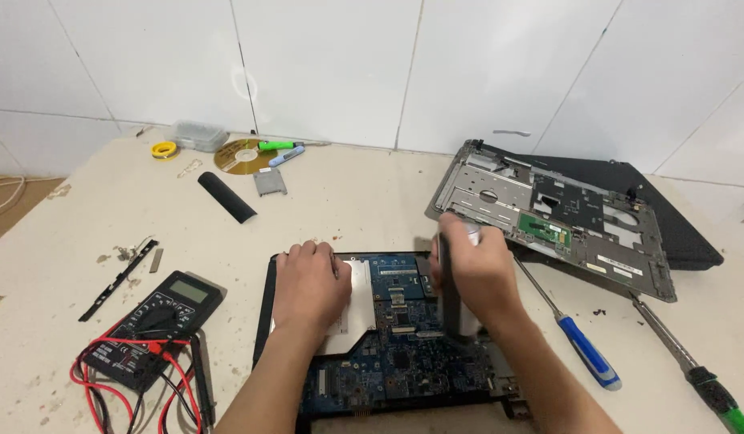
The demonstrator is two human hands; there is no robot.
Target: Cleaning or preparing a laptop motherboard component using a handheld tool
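An opened laptop base with a blue circuit board lies in front of me on the table. My left hand rests flat on a silver metal plate over the board's left part, fingers together. My right hand is closed around a dark and silver upright part standing on the board's right side; what exactly the part is I cannot tell.
A removed laptop top cover leans on a black lid at right. A blue-handled screwdriver and a green-handled one lie near it. A multimeter with red and black leads sits left; a black bar, disc and small parts lie behind.
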